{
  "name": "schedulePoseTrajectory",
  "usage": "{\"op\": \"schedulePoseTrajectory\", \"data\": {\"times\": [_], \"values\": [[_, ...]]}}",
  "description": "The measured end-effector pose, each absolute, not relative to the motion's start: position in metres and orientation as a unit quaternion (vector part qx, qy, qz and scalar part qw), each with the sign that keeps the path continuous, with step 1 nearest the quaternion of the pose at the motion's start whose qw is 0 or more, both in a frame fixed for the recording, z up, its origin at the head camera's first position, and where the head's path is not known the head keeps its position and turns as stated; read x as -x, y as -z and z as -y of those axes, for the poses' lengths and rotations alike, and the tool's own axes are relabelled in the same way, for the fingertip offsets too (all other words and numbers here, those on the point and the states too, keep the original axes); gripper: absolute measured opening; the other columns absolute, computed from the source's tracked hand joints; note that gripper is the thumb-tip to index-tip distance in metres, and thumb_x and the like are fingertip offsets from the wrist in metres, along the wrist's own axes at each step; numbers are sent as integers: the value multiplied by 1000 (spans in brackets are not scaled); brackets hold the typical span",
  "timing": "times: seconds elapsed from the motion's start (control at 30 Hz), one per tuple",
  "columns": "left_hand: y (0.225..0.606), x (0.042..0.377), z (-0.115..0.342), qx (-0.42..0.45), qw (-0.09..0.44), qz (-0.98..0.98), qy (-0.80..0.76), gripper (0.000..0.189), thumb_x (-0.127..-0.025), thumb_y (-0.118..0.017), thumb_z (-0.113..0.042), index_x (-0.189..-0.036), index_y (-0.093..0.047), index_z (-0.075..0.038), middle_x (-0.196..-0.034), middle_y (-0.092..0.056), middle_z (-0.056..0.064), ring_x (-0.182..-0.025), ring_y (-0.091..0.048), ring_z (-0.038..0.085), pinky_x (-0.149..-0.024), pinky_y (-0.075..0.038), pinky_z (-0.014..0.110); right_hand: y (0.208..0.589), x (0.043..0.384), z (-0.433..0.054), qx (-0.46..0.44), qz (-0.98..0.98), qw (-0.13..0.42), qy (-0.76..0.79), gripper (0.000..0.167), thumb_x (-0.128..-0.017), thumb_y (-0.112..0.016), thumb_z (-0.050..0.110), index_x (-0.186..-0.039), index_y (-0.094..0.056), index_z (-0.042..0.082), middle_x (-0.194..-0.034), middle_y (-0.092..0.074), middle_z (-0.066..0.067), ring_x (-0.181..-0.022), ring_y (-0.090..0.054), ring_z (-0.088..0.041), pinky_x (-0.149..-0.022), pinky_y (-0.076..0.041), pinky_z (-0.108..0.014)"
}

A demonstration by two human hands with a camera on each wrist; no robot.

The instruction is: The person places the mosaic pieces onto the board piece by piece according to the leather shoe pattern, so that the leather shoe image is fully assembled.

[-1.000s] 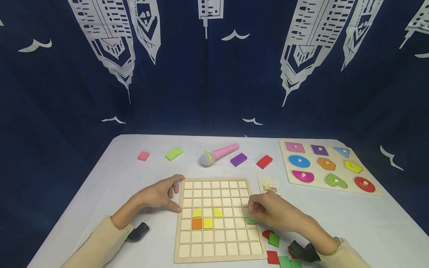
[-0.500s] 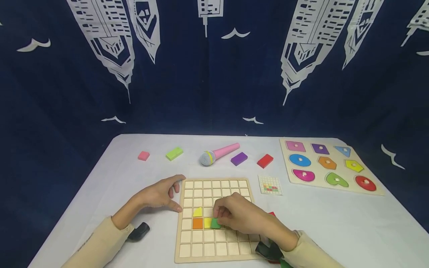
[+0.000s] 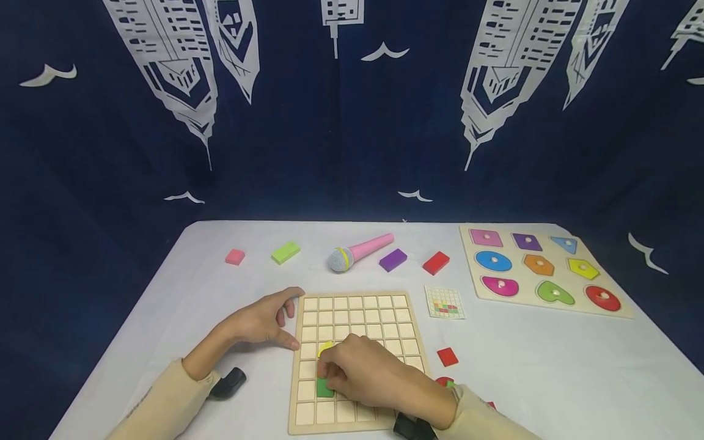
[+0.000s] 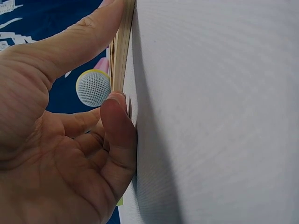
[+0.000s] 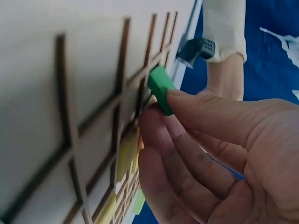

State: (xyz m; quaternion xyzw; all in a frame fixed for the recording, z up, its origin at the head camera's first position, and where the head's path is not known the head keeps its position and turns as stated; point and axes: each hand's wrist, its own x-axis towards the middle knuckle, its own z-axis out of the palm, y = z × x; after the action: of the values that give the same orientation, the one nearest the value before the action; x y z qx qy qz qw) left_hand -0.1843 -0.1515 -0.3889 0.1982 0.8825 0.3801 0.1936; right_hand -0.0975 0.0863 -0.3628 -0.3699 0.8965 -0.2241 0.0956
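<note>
- Your right hand (image 3: pixel 363 371) pinches the green tile (image 3: pixel 325 388) over the grid board (image 3: pixel 324 415), apparently unseated
- Your left hand (image 3: pixel 260 318), spread, touches the board's edge
- Yellow tiles (image 3: pixel 324 348) sit placed; the red tile (image 3: pixel 448 357) alongside likely remains

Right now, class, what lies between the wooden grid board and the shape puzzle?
In the head view, a small card with a coloured grid pattern lies between the wooden grid board and the shape puzzle, touching neither.

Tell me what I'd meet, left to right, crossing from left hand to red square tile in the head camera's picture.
Left hand, green tile, right hand, red square tile. Omitted for overlap: grid board, yellow tile.
</note>
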Motion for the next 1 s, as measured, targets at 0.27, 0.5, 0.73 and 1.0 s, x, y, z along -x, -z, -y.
{"op": "schedulePoseTrajectory", "data": {"times": [0.27,0.5,0.73,1.0], "values": [[388,184,151,-202,192,-884,-376,99,-64,-94,-16,-146,-41,-1,-103,-53,6,-83,-49,19,-72,-42,31,366,88,-83,383,-907,31,169,16,-85,-78,13,-75,-71,24,-71,-63,20,-63,-48,8,-56,-41,-11],[387,184,150,-201,192,-883,-378,99,-64,-95,-15,-146,-41,-1,-102,-53,6,-83,-49,20,-71,-42,31,369,80,-89,419,-899,19,126,11,-88,-76,15,-82,-78,24,-91,-64,13,-77,-52,5,-62,-43,-9],[389,184,151,-208,193,-880,-381,98,-65,-94,-15,-145,-41,0,-103,-53,7,-83,-49,20,-71,-42,30,371,68,-106,444,-894,4,62,24,-97,-67,27,-120,-74,30,-98,-53,11,-80,-45,1,-61,-39,-11],[389,185,152,-209,194,-879,-383,98,-65,-94,-15,-146,-40,0,-103,-53,7,-84,-48,20,-72,-42,30,366,64,-128,486,-868,31,98,24,-98,-65,28,-121,-71,31,-112,-60,11,-98,-57,-1,-80,-49,-17]]}}
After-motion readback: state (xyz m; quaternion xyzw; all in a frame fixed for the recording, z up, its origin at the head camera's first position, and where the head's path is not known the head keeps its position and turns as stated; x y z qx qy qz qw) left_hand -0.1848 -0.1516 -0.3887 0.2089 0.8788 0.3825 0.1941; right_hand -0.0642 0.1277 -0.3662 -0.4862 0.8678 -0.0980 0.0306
